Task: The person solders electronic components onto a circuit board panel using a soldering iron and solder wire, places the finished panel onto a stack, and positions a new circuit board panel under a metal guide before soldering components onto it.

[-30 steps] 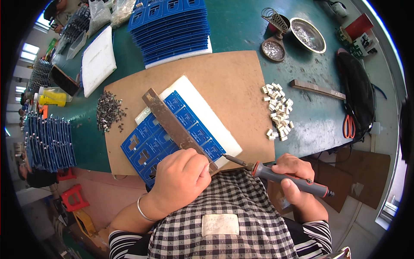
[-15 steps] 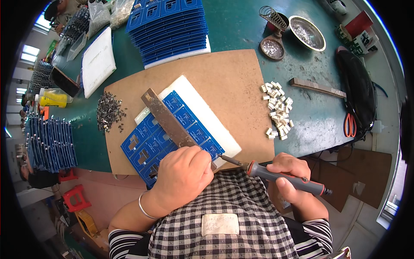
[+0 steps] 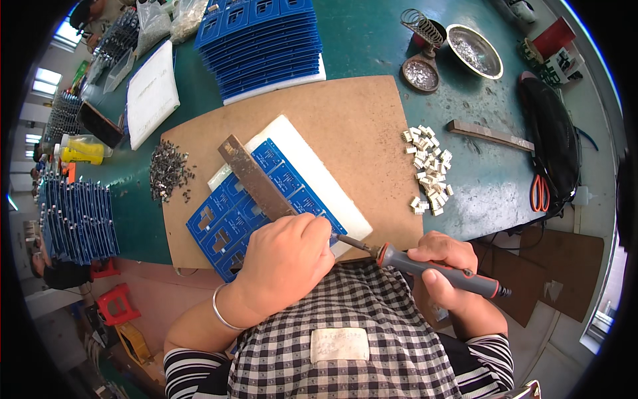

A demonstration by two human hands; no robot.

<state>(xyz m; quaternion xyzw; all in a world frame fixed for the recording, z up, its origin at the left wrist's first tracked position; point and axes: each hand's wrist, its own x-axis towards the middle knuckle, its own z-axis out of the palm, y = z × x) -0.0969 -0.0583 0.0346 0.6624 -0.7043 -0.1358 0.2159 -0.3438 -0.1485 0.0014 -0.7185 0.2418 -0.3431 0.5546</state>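
A panel of blue circuit boards (image 3: pixel 287 178) lies at a slant on a white foam slab (image 3: pixel 329 183), with a brown bar (image 3: pixel 256 178) resting across it. My left hand (image 3: pixel 286 263) is closed in a pinch over the near end of the bar and panel. Whatever those fingers hold is hidden. In my right hand (image 3: pixel 448 263) is a grey and red soldering iron (image 3: pixel 442 274), gripped around its handle. Its tip points left and reaches the panel's near right corner, close beside my left fingers; exact contact cannot be seen.
A brown board (image 3: pixel 359 120) lies under the foam. Small black parts (image 3: pixel 169 169) are heaped left, white connectors (image 3: pixel 428 166) right. Behind stand a stack of blue panels (image 3: pixel 262 53), an iron stand (image 3: pixel 422 70) and a metal bowl (image 3: pixel 475 52). Orange-handled scissors (image 3: pixel 539 193) hang far right.
My left hand has shifted slightly away from me and right, closer to the iron's tip. The soldering iron has moved a little to the left and away from me.
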